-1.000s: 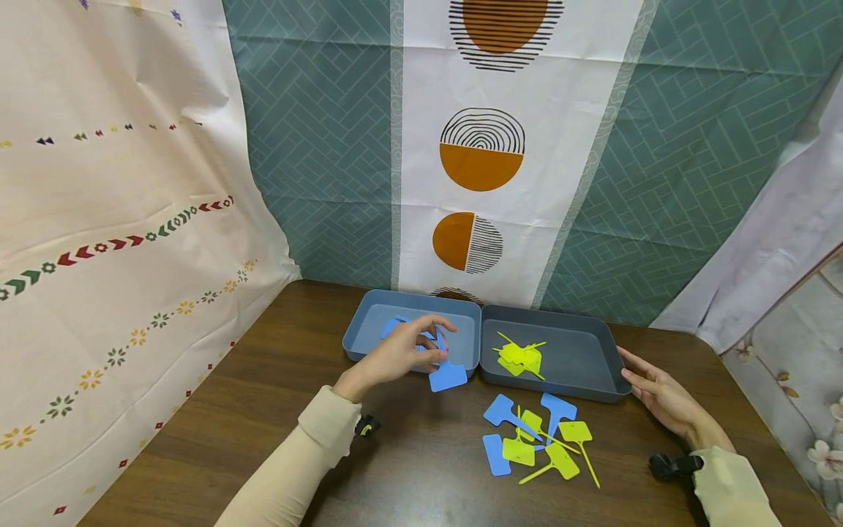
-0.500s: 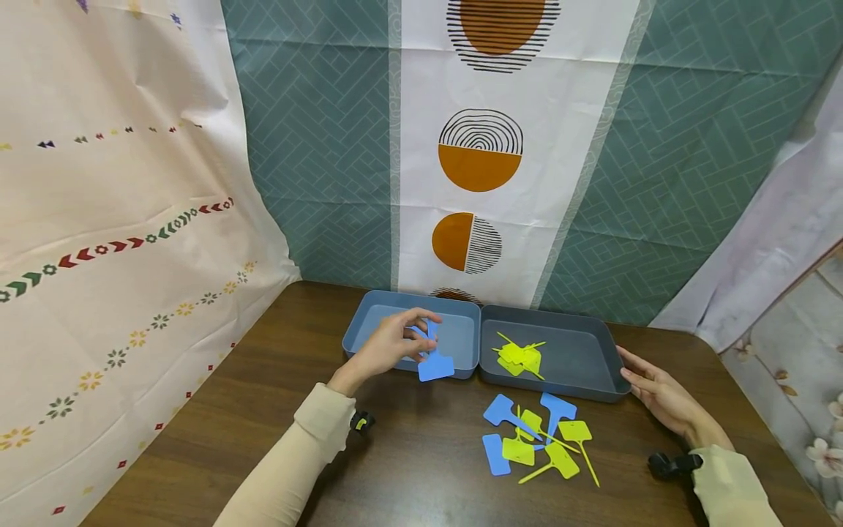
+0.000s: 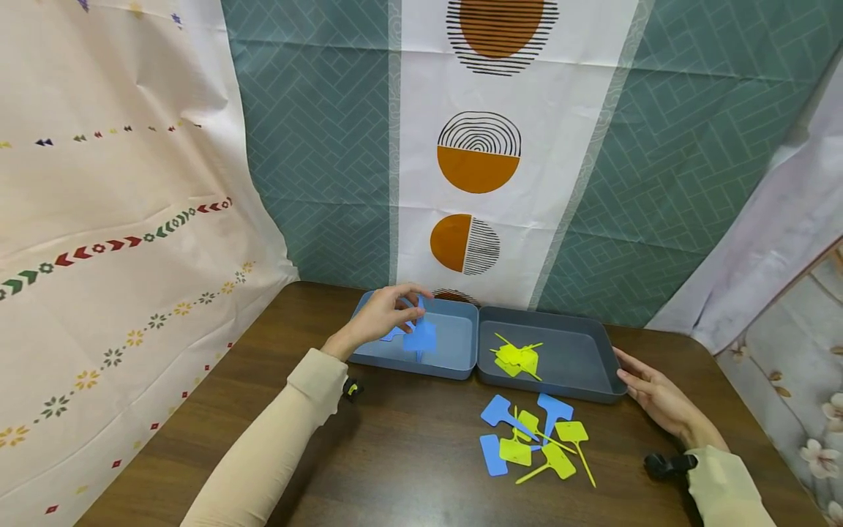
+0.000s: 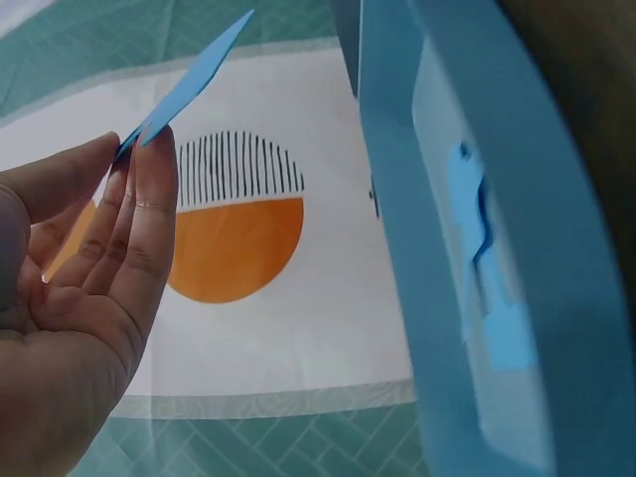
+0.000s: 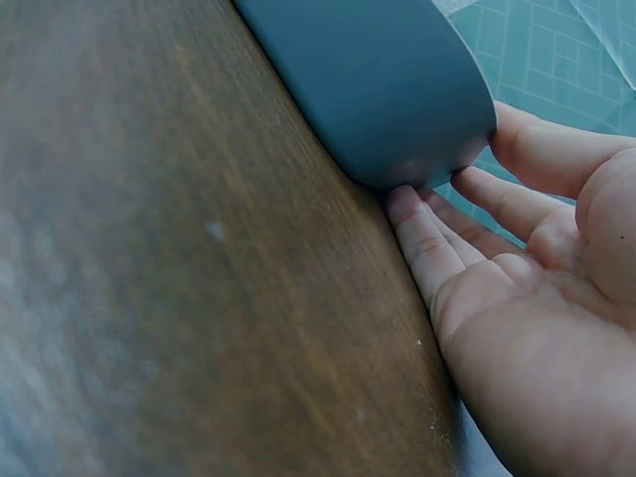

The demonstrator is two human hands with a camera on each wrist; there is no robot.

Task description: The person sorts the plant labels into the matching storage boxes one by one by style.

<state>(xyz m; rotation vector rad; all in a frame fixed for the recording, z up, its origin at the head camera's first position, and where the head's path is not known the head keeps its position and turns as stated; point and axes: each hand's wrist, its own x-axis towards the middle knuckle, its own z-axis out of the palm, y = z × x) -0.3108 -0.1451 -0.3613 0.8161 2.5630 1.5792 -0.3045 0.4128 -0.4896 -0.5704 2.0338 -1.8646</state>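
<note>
My left hand [image 3: 382, 316] pinches a blue T-shaped plant label [image 3: 421, 337] by its stem, between thumb and fingertips. The label hangs head down above the light blue tray [image 3: 457, 337]; in the left wrist view its flat head [image 4: 199, 79] points up and right. Other blue labels [image 4: 497, 328] lie inside that tray, partly hidden by the hand in the head view. At the right end of the dark grey tray [image 3: 573, 355], my right hand [image 3: 661, 391] touches the corner with fingers nearly straight, thumb near the rim. Several yellow labels [image 3: 518, 359] lie piled in the dark tray.
In front of the dark tray, loose blue labels [image 3: 494, 455] and yellow labels [image 3: 516, 451] overlap on the brown wooden table [image 3: 408, 454]. Both trays stand side by side near a patterned curtain [image 3: 316, 146] at the back. Another patterned cloth [image 3: 132, 219] hangs on the left.
My left hand has moved left and farther back with the blue label, from the light blue tray's front right to above its middle. The right hand stays at the dark tray.
</note>
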